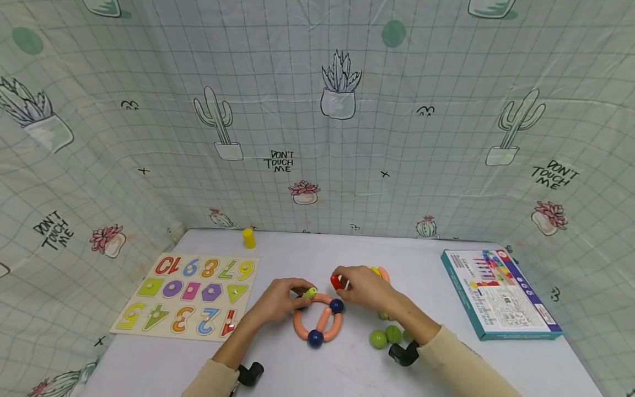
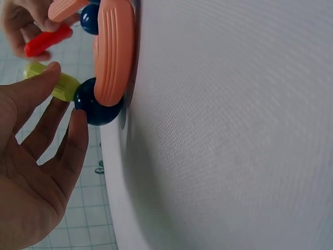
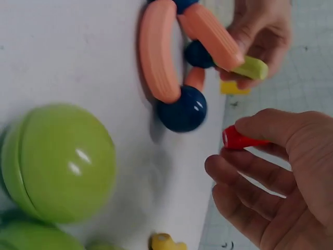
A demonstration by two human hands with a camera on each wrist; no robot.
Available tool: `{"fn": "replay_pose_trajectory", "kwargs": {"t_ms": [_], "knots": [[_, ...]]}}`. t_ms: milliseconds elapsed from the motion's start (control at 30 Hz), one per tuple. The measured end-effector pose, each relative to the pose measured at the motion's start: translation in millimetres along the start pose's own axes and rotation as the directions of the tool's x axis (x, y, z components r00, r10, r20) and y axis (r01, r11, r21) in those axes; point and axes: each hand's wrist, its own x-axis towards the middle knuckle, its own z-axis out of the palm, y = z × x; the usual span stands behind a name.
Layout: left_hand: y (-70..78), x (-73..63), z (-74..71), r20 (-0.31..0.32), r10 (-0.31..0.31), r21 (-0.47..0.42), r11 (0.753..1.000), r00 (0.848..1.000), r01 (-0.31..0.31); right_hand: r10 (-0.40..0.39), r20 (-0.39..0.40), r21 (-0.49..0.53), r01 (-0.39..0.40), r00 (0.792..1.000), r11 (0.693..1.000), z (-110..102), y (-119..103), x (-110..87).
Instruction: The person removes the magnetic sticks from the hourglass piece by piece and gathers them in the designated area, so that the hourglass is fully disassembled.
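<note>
My left hand pinches a yellow-green rod between thumb and fingers. In the left wrist view the rod's lower end meets a dark blue ball, which a fingertip also touches. That ball belongs to a ring of curved orange rods lying on the table. Two more dark blue balls show on the ring, with a straight orange rod between them. To the right and above the table, my right hand pinches a short red rod, apart from the ring.
Several green balls lie under my right forearm, with yellow and orange pieces partly hidden behind the right hand. A number puzzle board lies at left, a yellow cylinder at the back. A flat box lies at right.
</note>
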Motion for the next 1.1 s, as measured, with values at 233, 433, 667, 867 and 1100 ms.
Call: {"fn": "replay_pose_trajectory", "kwargs": {"t_ms": [233, 433, 667, 867, 1100], "knots": [[0.3, 0.6, 0.6, 0.000, -0.004, 0.019, 1.000, 1.000, 0.004, 0.109, 0.009, 0.157, -0.109, 0.994, 0.982, -33.6, 22.6, -16.9], [-0.9, -0.7, 0.0, -0.012, -0.004, 0.014, 1.000, 1.000, 0.004, 0.166, 0.030, 0.245, -0.168, 0.986, 0.955, -58.0, 51.2, -36.4], [-2.7, 1.5, 1.4, -0.004, 0.013, 0.002, 1.000, 1.000, -0.013, 0.270, 0.175, 0.283, -0.312, 0.947, 0.907, -72.2, 84.7, -64.7], [-2.6, 1.5, 0.7, 0.005, 0.019, -0.006, 1.000, 1.000, -0.019, 0.358, 0.296, 0.321, -0.445, 0.885, 0.836, -64.5, 107.6, -83.5], [-2.5, 0.9, 0.0, 0.003, 0.026, -0.009, 1.000, 1.000, -0.026, 0.361, 0.357, 0.367, -0.484, 0.862, 0.794, -50.9, 116.7, -89.4]]}}
